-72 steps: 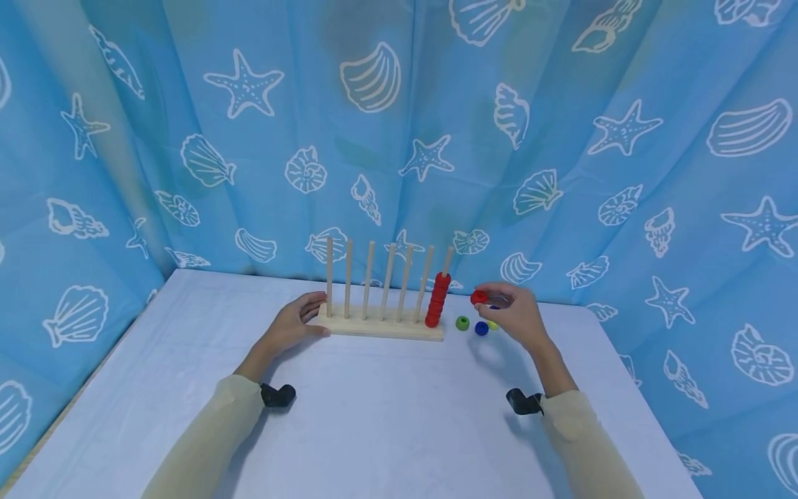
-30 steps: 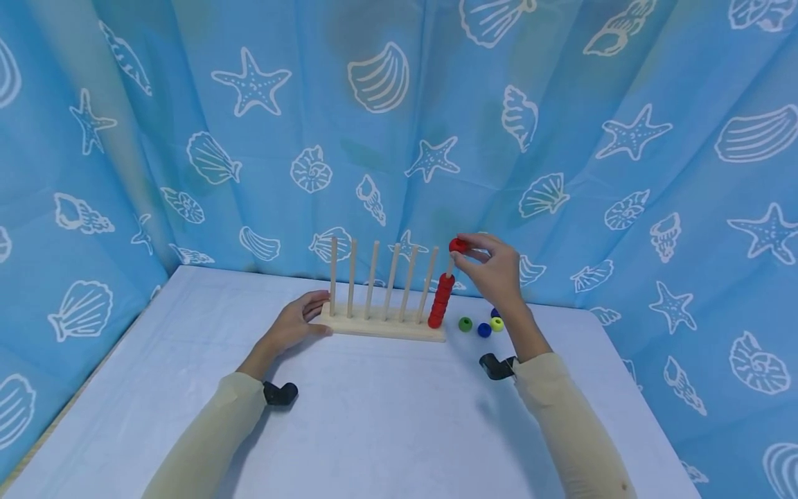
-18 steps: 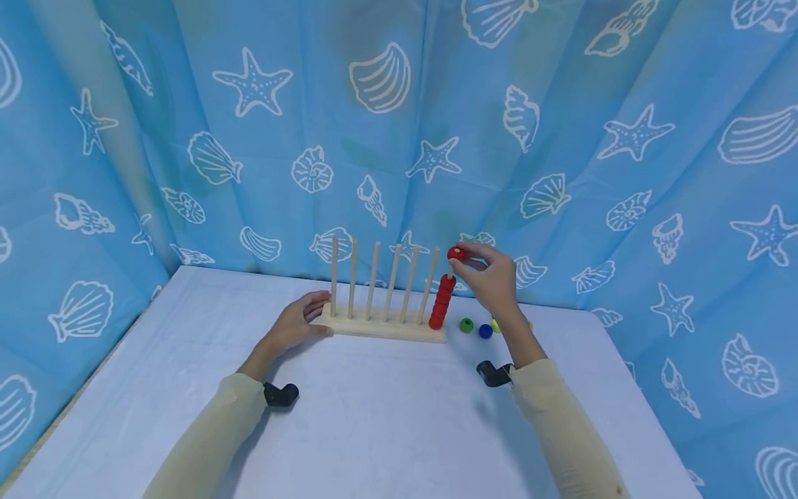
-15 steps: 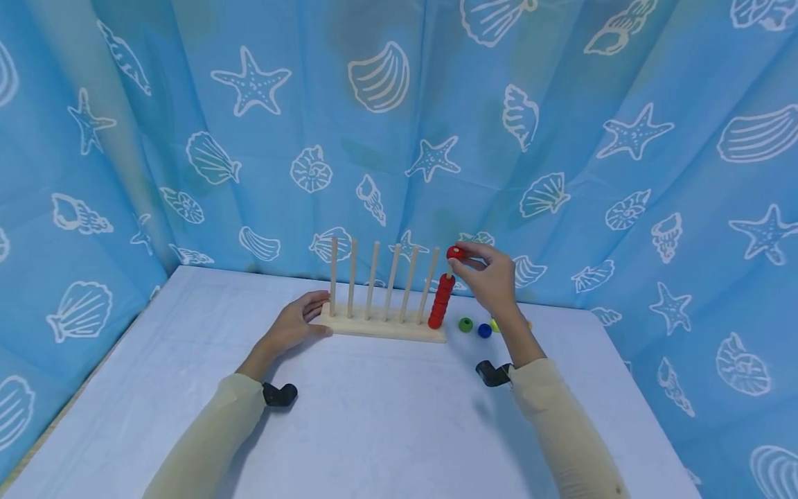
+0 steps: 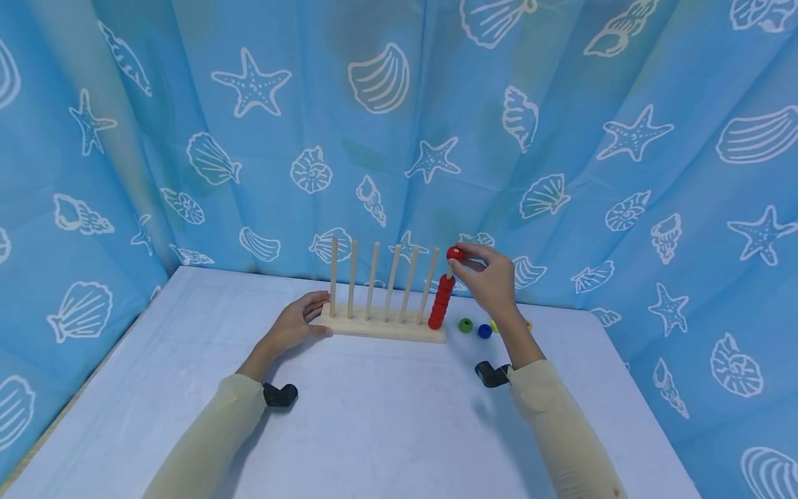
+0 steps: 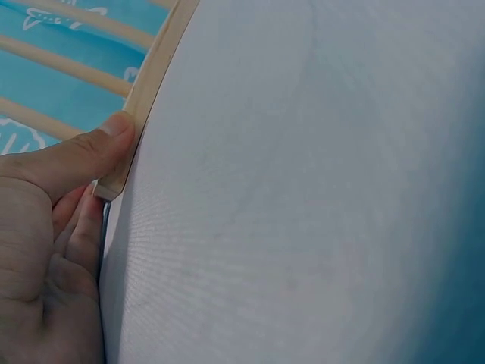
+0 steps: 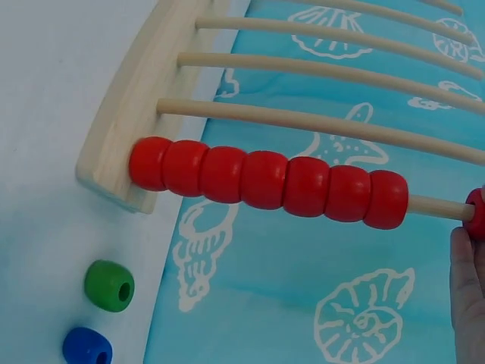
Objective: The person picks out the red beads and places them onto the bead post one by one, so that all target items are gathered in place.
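My right hand (image 5: 495,281) pinches a red bead (image 5: 456,253) between thumb and fingers at the top of the rightmost peg. The peg's pale end shows in the bead's hole. Below it, with a stretch of bare peg (image 7: 439,207) between, several red beads (image 7: 265,180) are stacked down to the base. My left hand (image 5: 296,322) holds the left end of the wooden peg stand (image 5: 380,329), its thumb (image 6: 114,133) against the base's front edge and its fingers behind. The stand's other pegs are bare.
On the white table (image 5: 374,416), right of the stand, lie a green bead (image 5: 465,325), a blue bead (image 5: 485,331) and a yellow bead (image 5: 494,326) partly hidden by the right wrist. A blue curtain (image 5: 374,138) with shell prints hangs behind.
My right hand has carried the red bead left and up from above the loose beads to the rightmost peg, then lowered it slightly onto the tip. My left hand keeps its place.
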A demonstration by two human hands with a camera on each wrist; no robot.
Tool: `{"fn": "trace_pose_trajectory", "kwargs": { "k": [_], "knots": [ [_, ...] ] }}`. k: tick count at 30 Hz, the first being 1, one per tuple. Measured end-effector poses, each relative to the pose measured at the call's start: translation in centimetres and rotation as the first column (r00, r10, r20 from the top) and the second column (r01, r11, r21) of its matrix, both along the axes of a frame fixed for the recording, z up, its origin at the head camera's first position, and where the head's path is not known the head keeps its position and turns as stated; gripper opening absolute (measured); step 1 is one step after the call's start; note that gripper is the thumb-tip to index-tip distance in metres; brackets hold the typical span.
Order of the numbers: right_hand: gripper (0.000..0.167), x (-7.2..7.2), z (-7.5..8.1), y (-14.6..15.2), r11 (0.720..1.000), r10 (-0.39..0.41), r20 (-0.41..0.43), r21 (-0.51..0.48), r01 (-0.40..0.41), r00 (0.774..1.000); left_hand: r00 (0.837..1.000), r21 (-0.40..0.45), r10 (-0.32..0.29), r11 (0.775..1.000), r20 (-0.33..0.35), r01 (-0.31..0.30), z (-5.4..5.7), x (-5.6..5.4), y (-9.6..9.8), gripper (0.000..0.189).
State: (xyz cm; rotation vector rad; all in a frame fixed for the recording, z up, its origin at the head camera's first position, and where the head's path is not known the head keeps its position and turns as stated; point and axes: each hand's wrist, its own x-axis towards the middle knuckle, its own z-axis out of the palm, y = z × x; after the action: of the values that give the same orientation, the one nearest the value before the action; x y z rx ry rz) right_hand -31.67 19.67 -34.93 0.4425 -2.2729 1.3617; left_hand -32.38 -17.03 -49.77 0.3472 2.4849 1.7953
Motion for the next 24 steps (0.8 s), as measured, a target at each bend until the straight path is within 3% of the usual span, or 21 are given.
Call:
{"fn": "trace_pose_trajectory", "kwargs": {
  "k": [11,24],
  "knots": [
    [0.042,0.2,-1.7,0.1,1.0,-0.005,0.094,0.012,0.004,0.996,1.0,-0.001,-0.002,1.0,0.008,0.002,0.2,0.0,0.0,0.087],
    [0.037,-0.2,-3.0,0.2,1.0,0.02,0.037,-0.017,-0.019,0.999,1.0,0.014,-0.01,1.0,0.011,0.01,-0.2,-0.1,0.0,0.087]
  ]
}}
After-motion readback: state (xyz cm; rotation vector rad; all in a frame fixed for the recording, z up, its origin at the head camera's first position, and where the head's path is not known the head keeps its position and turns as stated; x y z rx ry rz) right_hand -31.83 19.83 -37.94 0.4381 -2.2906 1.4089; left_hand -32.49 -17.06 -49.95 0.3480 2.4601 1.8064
